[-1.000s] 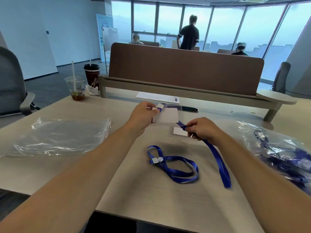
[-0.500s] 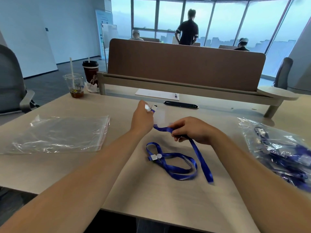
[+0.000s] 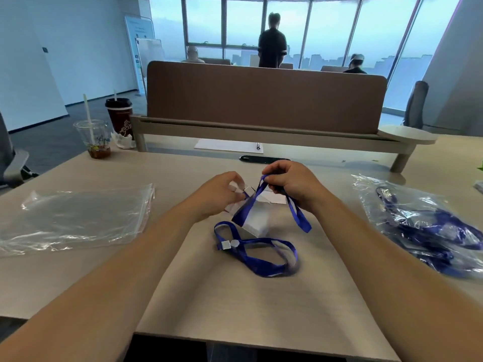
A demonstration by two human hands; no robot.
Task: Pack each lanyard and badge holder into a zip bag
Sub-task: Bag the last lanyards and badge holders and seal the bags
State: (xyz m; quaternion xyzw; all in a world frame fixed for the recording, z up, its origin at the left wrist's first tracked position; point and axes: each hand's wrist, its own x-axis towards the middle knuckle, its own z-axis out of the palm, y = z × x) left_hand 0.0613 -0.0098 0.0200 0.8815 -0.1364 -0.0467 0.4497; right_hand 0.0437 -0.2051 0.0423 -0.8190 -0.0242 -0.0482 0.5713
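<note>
Firstly, at the far left of the table (image 3: 183, 296): a flat pile of empty zip bags (image 3: 78, 220), clear, not yet opened, well apart from both hands. Behind it, near the far table edge, a plastic cup (image 3: 94, 138) with a straw and a dark coffee cup (image 3: 120, 114); no part in the task.

Then, in the middle, the left hand (image 3: 217, 195): fingers curled, pinching the small white clip end at the top of a clear badge holder (image 3: 253, 218). Held tilted, just above the table as it seems, between the two hands. Attached to it, one blue lanyard (image 3: 298, 218), pinched higher up by the right hand (image 3: 290, 182), fingers closed round the strap, one loop hanging down to the right. Just in front of the hands, lying loose on the table, a second lanyard (image 3: 261, 254) with its white clip; no holder seen on it.

Finally, at the right: a heap of filled bags (image 3: 423, 231), blue straps visible inside, so probably some sets already packed. Cannot count them.

Judging from this: somewhere in the middle of the work. Left to do for the set in hand: gather the strap, take one empty bag from the left, slide everything in, press the zip. After that, at least the loose lanyard.
</note>
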